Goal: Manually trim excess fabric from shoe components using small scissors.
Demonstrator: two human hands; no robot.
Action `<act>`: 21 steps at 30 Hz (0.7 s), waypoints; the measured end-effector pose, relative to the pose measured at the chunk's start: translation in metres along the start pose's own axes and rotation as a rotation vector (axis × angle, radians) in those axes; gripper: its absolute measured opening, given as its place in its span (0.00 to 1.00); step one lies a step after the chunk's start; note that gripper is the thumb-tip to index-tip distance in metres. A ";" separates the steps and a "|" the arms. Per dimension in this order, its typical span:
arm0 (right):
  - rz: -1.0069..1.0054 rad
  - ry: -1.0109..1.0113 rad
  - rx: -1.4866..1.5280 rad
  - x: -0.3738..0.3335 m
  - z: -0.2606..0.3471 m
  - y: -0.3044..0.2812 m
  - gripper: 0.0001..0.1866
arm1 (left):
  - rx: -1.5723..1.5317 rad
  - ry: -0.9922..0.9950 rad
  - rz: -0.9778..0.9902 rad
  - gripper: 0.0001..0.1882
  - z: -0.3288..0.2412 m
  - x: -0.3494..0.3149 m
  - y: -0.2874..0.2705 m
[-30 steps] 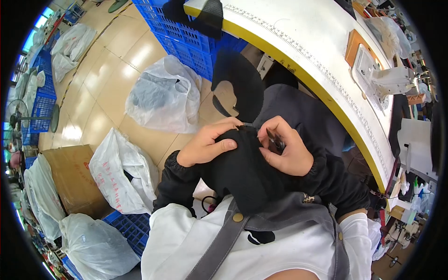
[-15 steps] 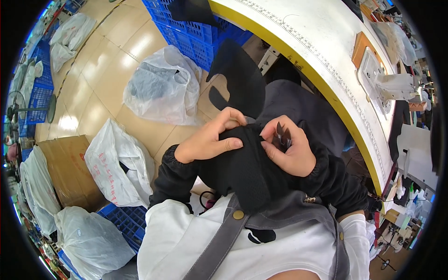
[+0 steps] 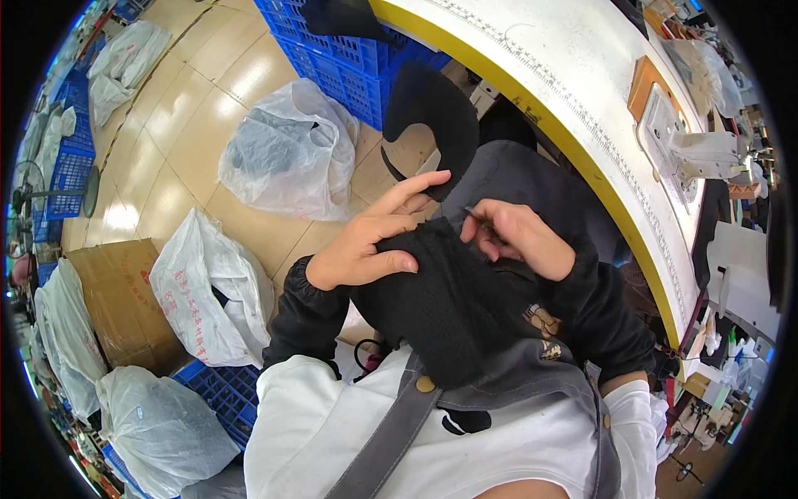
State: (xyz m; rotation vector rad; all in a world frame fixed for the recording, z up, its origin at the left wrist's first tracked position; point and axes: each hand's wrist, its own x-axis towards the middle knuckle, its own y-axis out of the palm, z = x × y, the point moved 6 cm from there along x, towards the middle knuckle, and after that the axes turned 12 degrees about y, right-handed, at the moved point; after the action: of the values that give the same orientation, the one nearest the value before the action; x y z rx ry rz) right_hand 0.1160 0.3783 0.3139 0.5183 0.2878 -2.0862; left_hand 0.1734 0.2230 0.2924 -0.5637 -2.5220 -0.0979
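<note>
Your left hand (image 3: 362, 245) was spread wide, its thumb resting on top of the black cloth (image 3: 424, 291) and its other fingers reaching past the cloth's upper edge; whether that grip pinched the cloth from beneath, you could not tell. The longest fingertip overlapped the lower end of a curved black piece (image 3: 445, 108), contact unclear. Your right hand (image 3: 524, 237) was curled nearly closed at the cloth's upper right corner, its grip around a small tool (image 3: 468, 209) of which only the dark tip showed. The cloth lay over your lap, against your grey apron (image 3: 515, 372), with the white, yellow-edged desk (image 3: 565, 58) ahead to your right.
</note>
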 end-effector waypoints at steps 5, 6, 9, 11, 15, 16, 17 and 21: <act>0.142 0.198 -0.028 0.015 -0.006 -0.003 0.24 | -0.036 0.008 -0.010 0.29 -0.003 0.000 -0.001; 0.177 0.217 -0.044 0.018 -0.006 -0.002 0.24 | -0.050 0.009 -0.011 0.29 -0.002 0.000 0.000; 0.257 0.252 -0.030 0.027 -0.006 0.002 0.23 | -0.067 0.014 -0.009 0.29 -0.001 0.001 0.001; 0.278 0.252 -0.028 0.034 -0.005 0.004 0.22 | -0.071 0.020 -0.005 0.28 0.000 0.002 0.001; 0.123 -0.079 -0.214 0.036 0.004 0.001 0.17 | -0.050 0.021 0.017 0.28 0.000 0.003 0.001; 0.127 -0.078 -0.216 0.031 0.009 -0.001 0.17 | -0.030 0.002 0.029 0.28 0.000 0.004 0.001; -0.041 -0.220 -0.372 0.024 0.031 -0.009 0.14 | -0.021 -0.005 0.006 0.28 -0.002 0.000 0.000; -0.287 -0.500 -0.815 0.018 0.068 -0.011 0.11 | 0.008 -0.014 0.041 0.27 0.000 0.003 0.006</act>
State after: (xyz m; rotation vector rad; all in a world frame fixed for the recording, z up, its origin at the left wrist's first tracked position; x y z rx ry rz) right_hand 0.0810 0.3442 0.3653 -0.5488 0.8895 -2.0600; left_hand 0.1739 0.2295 0.2932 -0.6149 -2.5218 -0.0691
